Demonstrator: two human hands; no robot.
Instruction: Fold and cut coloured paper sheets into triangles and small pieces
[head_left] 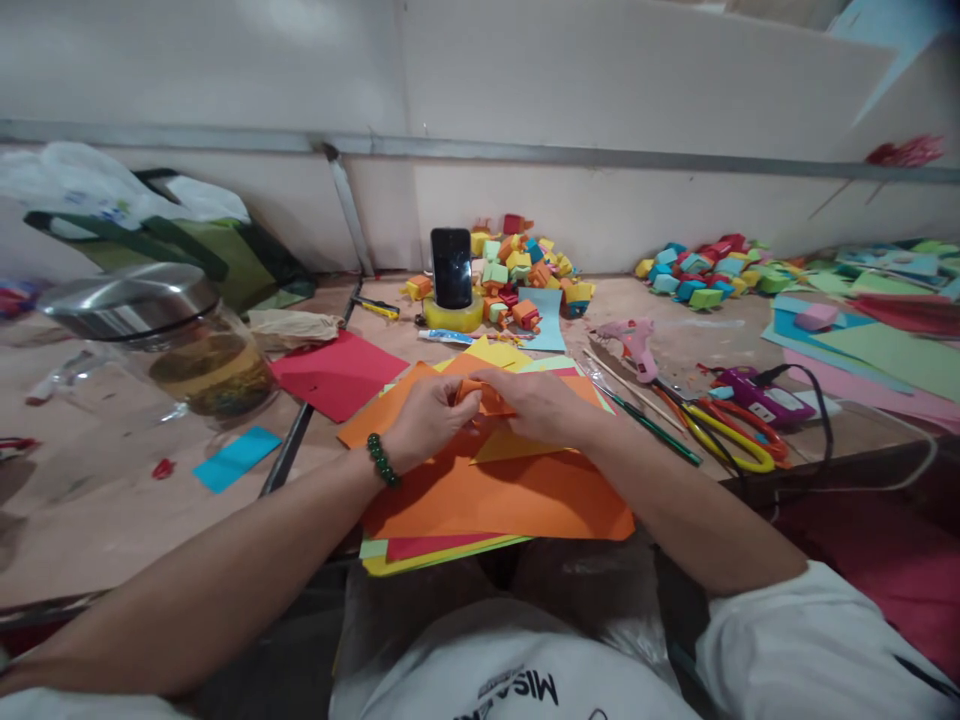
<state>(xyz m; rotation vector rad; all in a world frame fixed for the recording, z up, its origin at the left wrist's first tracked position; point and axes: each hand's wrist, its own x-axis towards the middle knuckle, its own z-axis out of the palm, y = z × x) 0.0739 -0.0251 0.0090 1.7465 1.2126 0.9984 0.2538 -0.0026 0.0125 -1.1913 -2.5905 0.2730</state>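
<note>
Both my hands meet over a stack of coloured paper sheets (525, 500), orange on top. Between them is a small folded piece of orange paper (489, 398). My left hand (431, 415), with a green bead bracelet (382, 460) at the wrist, pinches its left side between thumb and fingers. Closed on its right side is my right hand (544, 405), whose fingertips are partly hidden behind the paper. A yellow sheet (517, 447) lies on the stack just below the hands. Left of the stack rests a red sheet (341, 372).
A phone (451, 268) stands in a yellow tape roll (452, 314) before a pile of folded paper cubes (517, 265). Right are a pink glue gun (636, 347), yellow-handled scissors (731, 440) and a purple power strip (765, 397). A glass jar (202, 370) stands left.
</note>
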